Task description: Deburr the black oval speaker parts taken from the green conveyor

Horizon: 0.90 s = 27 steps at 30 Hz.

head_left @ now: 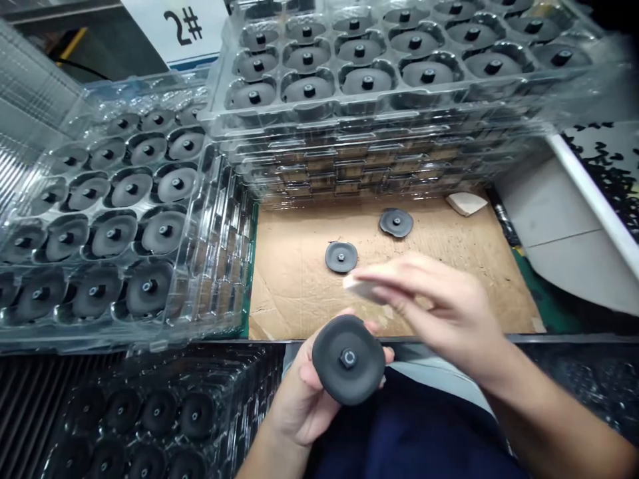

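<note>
In my left hand (305,402) is a black dished disc (344,382) with a raised stud at its centre, its face turned up toward me. The fingers wrap round its edge from below. My right hand (446,303), slightly smeared by motion, pinches a thin whitish pad (367,287) just above the disc, apart from it. Two more discs lie on the cardboard sheet (289,299): one black disc (341,257) close to the pad, another black disc (396,222) farther back.
Clear plastic trays (399,110) filled with discs are stacked at the back. More filled trays (192,266) stand at left, others (234,399) lower left. A pale wedge-shaped piece (466,203) lies on the cardboard. At right, a white panel (569,206) borders small black pieces (606,166).
</note>
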Tool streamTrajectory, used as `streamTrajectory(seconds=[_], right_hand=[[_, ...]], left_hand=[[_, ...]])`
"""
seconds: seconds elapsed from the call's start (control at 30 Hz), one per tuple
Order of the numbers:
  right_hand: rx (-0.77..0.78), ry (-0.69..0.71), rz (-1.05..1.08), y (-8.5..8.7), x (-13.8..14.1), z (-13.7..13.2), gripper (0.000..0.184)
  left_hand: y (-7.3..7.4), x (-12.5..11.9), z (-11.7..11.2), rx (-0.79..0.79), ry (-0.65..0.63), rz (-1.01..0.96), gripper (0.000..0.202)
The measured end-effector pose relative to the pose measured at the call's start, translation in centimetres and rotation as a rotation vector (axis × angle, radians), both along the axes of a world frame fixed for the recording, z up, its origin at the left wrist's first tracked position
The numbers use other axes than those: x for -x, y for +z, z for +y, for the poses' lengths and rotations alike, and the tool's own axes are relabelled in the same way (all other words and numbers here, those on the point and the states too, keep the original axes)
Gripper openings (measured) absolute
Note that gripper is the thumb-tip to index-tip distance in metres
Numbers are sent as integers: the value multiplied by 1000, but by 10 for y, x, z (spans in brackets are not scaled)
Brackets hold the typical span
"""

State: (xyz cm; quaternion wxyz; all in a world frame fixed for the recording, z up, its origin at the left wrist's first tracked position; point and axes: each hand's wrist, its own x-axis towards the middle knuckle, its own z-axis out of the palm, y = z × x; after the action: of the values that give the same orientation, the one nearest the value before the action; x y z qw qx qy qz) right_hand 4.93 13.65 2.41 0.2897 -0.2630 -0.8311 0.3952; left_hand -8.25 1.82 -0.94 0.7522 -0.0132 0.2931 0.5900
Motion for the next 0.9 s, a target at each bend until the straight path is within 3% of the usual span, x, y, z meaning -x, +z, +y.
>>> streamTrajectory(seconds=[0.1, 0.23, 0.3, 0.37, 0.5, 0.6, 0.7, 0.77, 0.9], right_hand=[[83, -206, -195, -30, -18, -3, 21], [189, -130, -332, -74, -37, -30, 20], [214, -105, -342, -79, -41, -38, 19], [227, -136, -336, -67, -38, -38, 19], [89, -339, -184, -11, -14, -31, 23], [-142, -183, -48, 18, 11, -38, 23], [-98, 89, -59, 24, 24, -45, 24], [-10, 183, -118, 22, 26, -44, 24], [-164, 3, -25, 17, 21, -40, 24]], left_hand=[[-5, 9, -4, -73, 27, -115, 55], [-11, 17, -8, -52, 53, -137, 54], [-12, 20, -8, -19, 54, -120, 52], [-10, 20, -5, -10, 45, -99, 50], [-5, 14, 2, -10, 51, -23, 48], [-2, 8, 4, 38, 73, 69, 41], [2, 5, 3, 120, 100, 142, 38], [4, 2, 3, 146, 118, 176, 45], [8, -8, 7, 141, 78, 191, 31]])
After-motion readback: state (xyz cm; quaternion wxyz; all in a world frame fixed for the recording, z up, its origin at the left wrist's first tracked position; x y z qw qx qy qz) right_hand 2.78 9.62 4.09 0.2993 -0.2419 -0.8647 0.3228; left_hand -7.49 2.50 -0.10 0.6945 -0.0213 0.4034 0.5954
